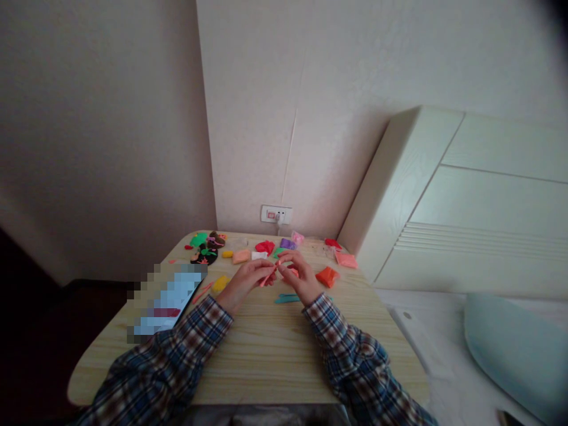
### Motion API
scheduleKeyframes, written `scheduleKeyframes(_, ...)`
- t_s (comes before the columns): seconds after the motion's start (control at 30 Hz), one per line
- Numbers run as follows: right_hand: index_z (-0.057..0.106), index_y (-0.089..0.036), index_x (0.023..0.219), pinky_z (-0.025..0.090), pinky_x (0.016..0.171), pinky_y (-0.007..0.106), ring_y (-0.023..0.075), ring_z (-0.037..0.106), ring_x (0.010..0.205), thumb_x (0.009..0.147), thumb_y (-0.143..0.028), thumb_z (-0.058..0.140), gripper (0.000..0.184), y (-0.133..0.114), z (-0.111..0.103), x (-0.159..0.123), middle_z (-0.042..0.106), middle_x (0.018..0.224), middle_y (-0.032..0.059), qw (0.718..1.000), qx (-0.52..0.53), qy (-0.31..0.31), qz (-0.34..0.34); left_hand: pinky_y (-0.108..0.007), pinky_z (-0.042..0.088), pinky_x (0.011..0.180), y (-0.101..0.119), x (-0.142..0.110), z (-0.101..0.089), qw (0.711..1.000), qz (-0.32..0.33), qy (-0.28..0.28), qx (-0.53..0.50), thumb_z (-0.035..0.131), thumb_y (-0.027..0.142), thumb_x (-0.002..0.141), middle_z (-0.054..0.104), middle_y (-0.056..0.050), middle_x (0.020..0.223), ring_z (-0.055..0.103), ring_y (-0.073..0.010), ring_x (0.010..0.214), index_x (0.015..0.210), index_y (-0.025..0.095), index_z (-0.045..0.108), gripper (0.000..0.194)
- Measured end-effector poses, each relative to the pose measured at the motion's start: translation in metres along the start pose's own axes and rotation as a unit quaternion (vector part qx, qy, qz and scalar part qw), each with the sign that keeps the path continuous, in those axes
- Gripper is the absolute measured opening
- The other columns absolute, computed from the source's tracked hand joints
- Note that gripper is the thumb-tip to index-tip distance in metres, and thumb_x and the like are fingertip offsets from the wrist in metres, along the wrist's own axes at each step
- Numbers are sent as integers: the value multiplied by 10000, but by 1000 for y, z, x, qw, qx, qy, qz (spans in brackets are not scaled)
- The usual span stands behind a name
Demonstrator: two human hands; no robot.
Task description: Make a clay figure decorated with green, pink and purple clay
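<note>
Both my hands meet over the middle of a light wooden table (266, 355). My left hand (248, 279) has its fingers closed on a thin pink tool (267, 278) that slants down from the fingertips. My right hand (302, 275) pinches a small pink piece (284, 260) against that tool's upper end. A teal tool (286, 299) lies on the table just under my right wrist. Small bags of modelling clay lie beyond the hands: red (265, 247), purple (287, 244), white (259, 255), peach (241, 256) and orange (327, 276).
A yellow clay bag (220, 283) and a pink stick (202, 292) lie left of my hands. Black and green clay figures (205, 248) sit at the far left corner. A blurred-out flat object (166, 299) lies at the left. A white headboard (465, 201) and bed stand right; a wall socket (276, 214) is behind.
</note>
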State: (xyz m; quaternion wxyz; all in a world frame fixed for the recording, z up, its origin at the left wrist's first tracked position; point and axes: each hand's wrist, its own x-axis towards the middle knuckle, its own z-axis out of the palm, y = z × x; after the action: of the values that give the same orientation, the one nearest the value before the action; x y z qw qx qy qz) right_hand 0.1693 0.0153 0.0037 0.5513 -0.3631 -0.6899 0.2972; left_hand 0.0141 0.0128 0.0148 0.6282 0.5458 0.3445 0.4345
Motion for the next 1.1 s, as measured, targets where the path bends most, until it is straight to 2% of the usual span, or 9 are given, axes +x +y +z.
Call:
scheduleKeyframes(0.13,585,-196,806,417,780,344,193,522,899,762,-238,568,63,-9,1,-2,570,884,53,988,-118,25,-96,-213,361,567,3,0,0,997,17,69,29,667,309,633,537,26,620,455,-79,563,772,126,628,233)
scheduleKeyframes(0.27,572,-177,808,416,792,353,193,519,864,769,-216,566,56,-11,1,-3,564,850,62,976,-165,38,-140,-206,347,544,4,1,-1,994,36,82,56,655,323,639,523,28,625,436,-75,558,780,126,636,243)
scheduleKeyframes(0.37,567,-177,811,420,778,356,198,517,851,775,-215,556,53,-10,0,-3,564,844,64,970,-190,44,-144,-203,352,533,4,2,-1,991,61,89,76,634,319,661,515,29,622,436,-76,554,770,124,632,223)
scheduleKeyframes(0.5,554,-186,814,426,758,353,197,518,832,782,-209,536,43,-8,0,-3,564,831,57,968,-204,41,-141,-206,371,518,4,3,-2,980,125,91,127,627,314,672,554,7,690,466,-88,569,733,129,621,195)
scheduleKeyframes(0.63,551,-186,818,427,753,356,201,517,826,775,-236,559,67,-6,0,-3,569,823,56,966,-215,39,-136,-222,413,584,4,2,-1,960,175,106,190,604,288,705,582,-9,736,531,-122,657,744,138,618,156)
scheduleKeyframes(0.73,555,-186,777,431,738,344,192,523,800,789,-242,550,57,-7,0,-3,575,794,51,967,-208,41,-141,-230,426,612,4,0,0,949,189,108,227,592,277,724,587,-13,734,547,-132,677,748,139,614,141)
scheduleKeyframes(0.9,556,-187,732,435,693,322,181,528,757,796,-243,552,85,-8,-2,-3,580,745,42,969,-195,59,-139,-232,442,604,3,0,0,955,193,88,208,597,306,732,595,-24,779,558,-132,679,816,139,605,187)
scheduleKeyframes(1.1,565,-188,727,430,669,306,174,529,749,788,-246,566,84,-7,-3,-3,584,737,34,973,-179,66,-129,-247,461,664,5,0,-2,945,209,100,231,607,292,723,616,-26,776,580,-150,736,764,145,618,154)
